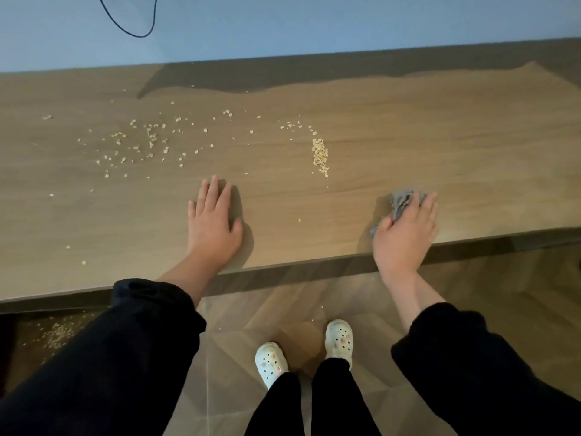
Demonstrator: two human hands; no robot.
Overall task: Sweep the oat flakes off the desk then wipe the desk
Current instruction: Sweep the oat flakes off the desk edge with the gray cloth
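Left hand [217, 220] flat on desk [440, 136], fingers straight, palm down, near front edge, holding nothing. Right hand [405, 234] at front edge, right part of desk, fingers spread over crumpled grey cloth [401, 201], pressing it to wood. Oat flakes [320, 155]: tight little pile mid-desk, between both hands but farther back; loose scatter across left half. More flakes on floor [239, 325] under desk's left front edge.
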